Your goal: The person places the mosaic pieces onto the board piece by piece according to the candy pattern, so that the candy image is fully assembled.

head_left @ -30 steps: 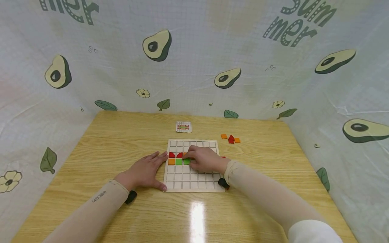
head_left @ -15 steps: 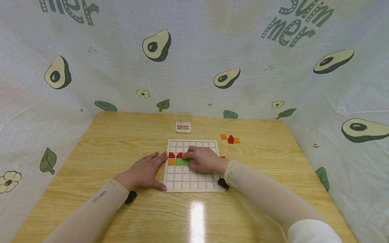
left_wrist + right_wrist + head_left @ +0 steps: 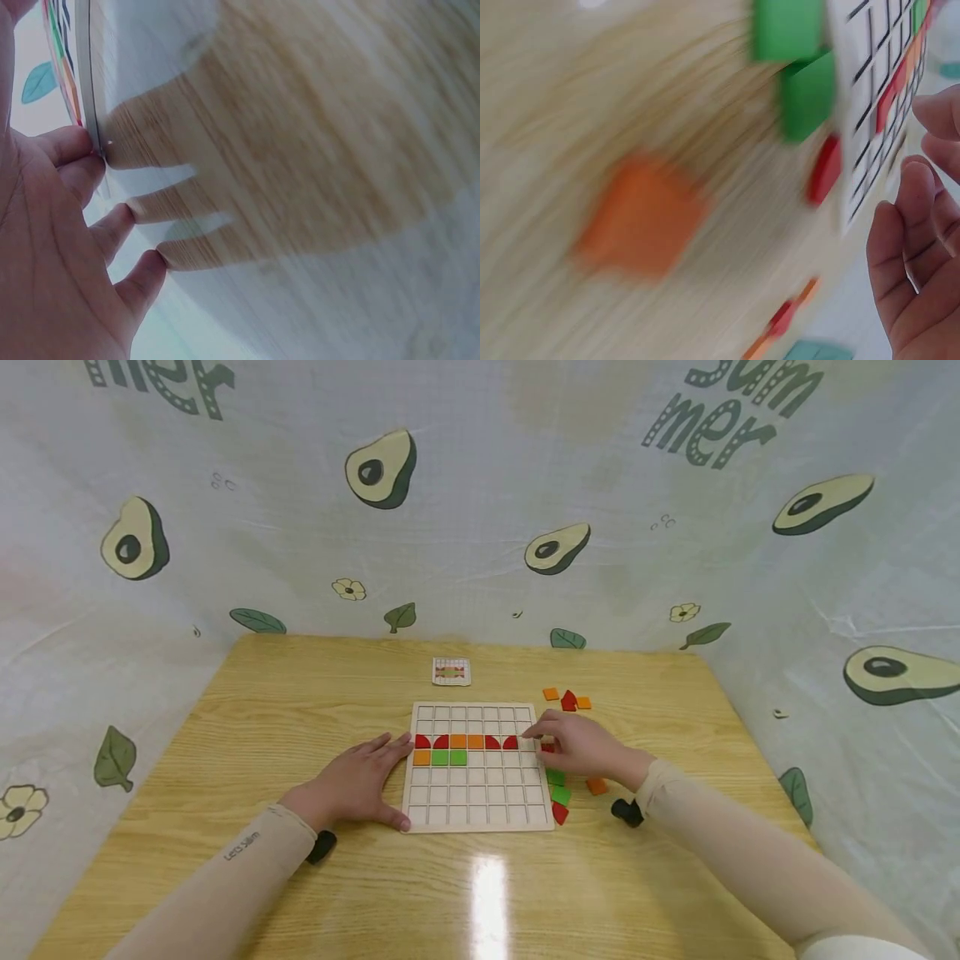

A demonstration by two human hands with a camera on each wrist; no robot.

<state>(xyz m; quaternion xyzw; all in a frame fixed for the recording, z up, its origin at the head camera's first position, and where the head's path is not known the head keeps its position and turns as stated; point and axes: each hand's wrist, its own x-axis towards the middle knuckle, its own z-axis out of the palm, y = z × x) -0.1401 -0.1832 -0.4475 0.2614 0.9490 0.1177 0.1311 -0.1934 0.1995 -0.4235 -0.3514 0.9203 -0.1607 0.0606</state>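
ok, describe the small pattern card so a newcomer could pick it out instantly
On the wooden table, look past the far edge of the big gridded board, toward the avocado-print backdrop. The pattern card lies there alone: flat, white, far smaller than the board, with a printed mini grid.

Looks like a small screened-off recording booth rather than a lived-in room. Enclosed on three sides by a white printed sheet (image 3: pixel 480 527) with avocados, leaves, flowers and the word "Summer", hung as a backdrop. Furnished only with a pale wood-grain counter (image 3: pixel 225 735), glossy enough to reflect an overhead light, carrying a gridded puzzle board (image 3: pixel 476 793), loose coloured tiles (image 3: pixel 567 700) and a small pattern card (image 3: pixel 452 671).
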